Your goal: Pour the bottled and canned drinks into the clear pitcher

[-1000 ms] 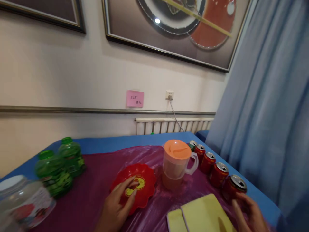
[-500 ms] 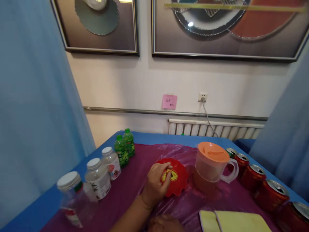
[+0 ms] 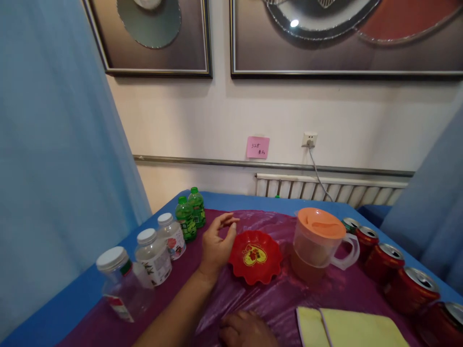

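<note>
My left hand [image 3: 217,246] is raised just left of a red plate [image 3: 237,265] with a scalloped rim and a yellow printed centre. Its thumb stands apart from the bent fingers, and nothing is in it. Low in the view, my right hand [image 3: 249,329] rests on the purple plastic sheet [image 3: 217,308], fingers curled and partly cut off by the frame edge. To the right of the plate stands a clear pitcher [image 3: 314,246] with an orange lid and amber liquid inside.
On the left stand several bottles: clear jars with white caps [image 3: 154,258] and green bottles [image 3: 185,221]. A row of cans [image 3: 383,260] lines the right side. A yellow folded cloth-like item [image 3: 354,327] lies at the front right. Blue curtains [image 3: 65,144] hang at both sides.
My left hand has moved left and up, off the red plate, uncovering its printed centre. My right hand shows more now, and the view has shifted slightly.
</note>
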The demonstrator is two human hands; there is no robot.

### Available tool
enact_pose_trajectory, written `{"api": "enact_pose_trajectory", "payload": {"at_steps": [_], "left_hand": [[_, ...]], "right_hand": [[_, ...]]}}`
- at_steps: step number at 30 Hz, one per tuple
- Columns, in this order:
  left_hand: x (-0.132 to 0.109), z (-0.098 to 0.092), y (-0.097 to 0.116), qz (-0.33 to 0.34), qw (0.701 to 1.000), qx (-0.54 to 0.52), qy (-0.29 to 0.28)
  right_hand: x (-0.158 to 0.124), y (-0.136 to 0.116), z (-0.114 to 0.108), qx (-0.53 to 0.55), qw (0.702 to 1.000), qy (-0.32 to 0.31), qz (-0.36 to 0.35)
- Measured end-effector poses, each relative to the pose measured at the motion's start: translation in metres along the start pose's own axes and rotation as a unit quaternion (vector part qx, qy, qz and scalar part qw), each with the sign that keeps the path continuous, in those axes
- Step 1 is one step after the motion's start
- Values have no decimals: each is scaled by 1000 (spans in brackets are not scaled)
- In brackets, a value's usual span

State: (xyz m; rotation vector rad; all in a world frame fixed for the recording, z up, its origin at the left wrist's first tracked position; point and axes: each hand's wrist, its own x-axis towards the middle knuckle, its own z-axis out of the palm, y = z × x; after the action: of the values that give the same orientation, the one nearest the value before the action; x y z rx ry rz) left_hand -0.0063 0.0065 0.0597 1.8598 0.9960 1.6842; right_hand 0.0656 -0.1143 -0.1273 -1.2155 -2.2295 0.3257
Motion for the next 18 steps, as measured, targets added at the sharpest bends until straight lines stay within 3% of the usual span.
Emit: {"api": "enact_pose_trajectory", "payload": {"at_steps": [7,12,14,16,18], "left_hand": [[-8,-2,5,-47,998,18,-46],[-33,-33,10,-47,993,76,-82],[-53,-56,11,-32,989,134,-52],[-73,-84,11,-8,973,226,42],[-88,-113,9,-21,939,302,161]], "right_hand": [[-4,2,-5,-27,999,-20,-27],[-5,2,1,-28,999,-5,-32],[-5,3,3,-13,999,-1,-31],[-6,2,1,-9,1000,-13,-27],[-6,-2,-4,-19,999,-36,-19]]}}
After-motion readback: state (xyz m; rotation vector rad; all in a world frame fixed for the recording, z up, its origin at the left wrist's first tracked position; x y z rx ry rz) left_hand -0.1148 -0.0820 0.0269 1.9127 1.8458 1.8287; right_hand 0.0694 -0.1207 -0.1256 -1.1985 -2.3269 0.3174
